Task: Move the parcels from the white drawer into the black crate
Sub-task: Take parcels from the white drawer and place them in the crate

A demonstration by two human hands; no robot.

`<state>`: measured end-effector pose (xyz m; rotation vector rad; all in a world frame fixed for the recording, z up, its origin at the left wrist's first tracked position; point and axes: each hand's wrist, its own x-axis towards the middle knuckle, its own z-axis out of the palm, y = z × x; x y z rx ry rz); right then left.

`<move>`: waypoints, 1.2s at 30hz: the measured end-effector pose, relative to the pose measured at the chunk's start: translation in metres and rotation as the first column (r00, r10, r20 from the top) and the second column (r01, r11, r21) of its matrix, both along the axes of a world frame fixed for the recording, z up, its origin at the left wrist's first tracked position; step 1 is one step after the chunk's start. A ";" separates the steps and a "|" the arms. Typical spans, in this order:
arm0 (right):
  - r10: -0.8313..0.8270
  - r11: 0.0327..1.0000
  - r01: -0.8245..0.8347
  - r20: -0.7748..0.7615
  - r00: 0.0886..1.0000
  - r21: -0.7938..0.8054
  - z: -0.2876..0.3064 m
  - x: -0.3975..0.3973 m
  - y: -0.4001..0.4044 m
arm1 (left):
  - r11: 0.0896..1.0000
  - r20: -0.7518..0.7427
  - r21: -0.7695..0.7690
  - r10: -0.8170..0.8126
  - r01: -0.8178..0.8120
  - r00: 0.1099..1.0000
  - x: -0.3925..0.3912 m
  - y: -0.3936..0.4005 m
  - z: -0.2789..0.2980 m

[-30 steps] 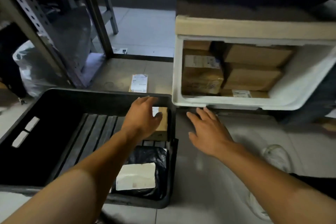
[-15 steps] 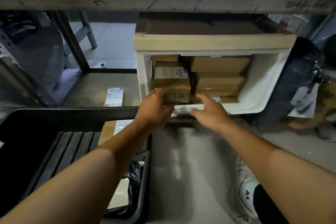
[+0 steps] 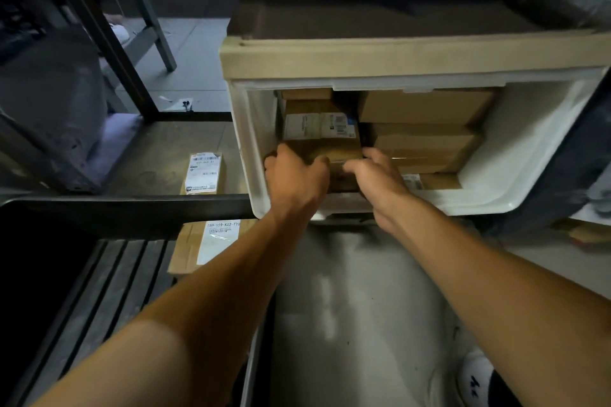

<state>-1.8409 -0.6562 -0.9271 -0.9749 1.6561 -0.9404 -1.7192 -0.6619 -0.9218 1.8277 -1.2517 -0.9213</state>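
Observation:
The white drawer (image 3: pixel 496 195) stands pulled out under a shelf and holds several brown cardboard parcels. My left hand (image 3: pixel 296 177) and my right hand (image 3: pixel 377 180) reach over its front rim and grip the left front parcel (image 3: pixel 337 150), a brown box with a white label on top, one hand on each side. Two plain brown parcels (image 3: pixel 426 129) are stacked to its right. The black crate (image 3: pixel 132 211) sits at lower left with a labelled cardboard parcel (image 3: pixel 211 244) lying inside near its far right corner.
A small labelled box (image 3: pixel 202 173) lies on the low shelf board left of the drawer. Metal rack legs (image 3: pixel 109 49) and a grey bagged bundle (image 3: pixel 49 102) stand at the far left. A white shoe (image 3: pixel 476 380) shows on the pale floor at the bottom right.
Both hands moved forward from the crate's edge and floor, over the drawer's front rim, and closed on the left front parcel. The view shifted closer to the drawer.

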 end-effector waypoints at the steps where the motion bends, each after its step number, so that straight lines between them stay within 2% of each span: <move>1: -0.041 0.999 0.041 0.031 0.999 0.000 0.002 -0.001 0.004 | 1.000 0.014 -0.009 0.010 -0.010 1.000 0.000 0.006 0.001; 6: -0.186 0.979 0.194 0.116 0.976 -0.061 0.010 0.002 0.032 | 0.990 -0.046 -0.014 0.140 -0.141 0.989 0.008 0.045 0.015; 9: -0.243 0.966 0.253 0.157 0.957 -0.047 0.012 0.010 0.057 | 0.978 -0.240 0.062 0.210 -0.201 0.948 0.024 0.069 0.024; 11: -0.273 0.957 0.287 0.225 0.935 -0.032 0.017 0.012 0.074 | 0.976 -0.401 0.137 0.210 -0.168 0.892 0.032 0.080 0.030; 15: -0.273 0.954 0.297 0.304 0.913 -0.033 0.034 0.010 0.103 | 0.983 -0.541 0.162 0.165 -0.090 0.825 0.047 0.105 0.047; 19: -0.191 0.968 0.235 0.352 0.916 -0.088 0.052 0.001 0.128 | 0.968 -0.668 0.199 0.022 0.150 0.744 0.069 0.131 0.062; 21: -0.154 0.970 0.210 0.360 0.920 -0.121 0.061 -0.003 0.137 | 0.959 -0.678 0.185 -0.032 0.213 0.734 0.074 0.136 0.067; 25: -0.049 0.978 0.122 0.382 0.923 -0.169 0.075 -0.010 0.146 | 0.970 -0.648 0.136 -0.066 0.201 0.759 0.092 0.139 0.071; 30: 0.093 0.975 -0.014 0.354 0.930 -0.220 0.081 -0.008 0.150 | 0.962 -0.703 0.199 0.007 0.187 0.711 0.131 0.144 0.065; 33: 0.057 0.968 0.035 0.354 0.934 -0.250 0.079 0.002 0.149 | 0.952 -0.705 0.216 -0.001 0.215 0.709 0.136 0.150 0.062; 36: -0.003 0.957 0.117 0.396 0.918 -0.264 0.076 0.014 0.144 | 0.963 -0.749 0.209 0.044 0.172 0.661 0.139 0.155 0.058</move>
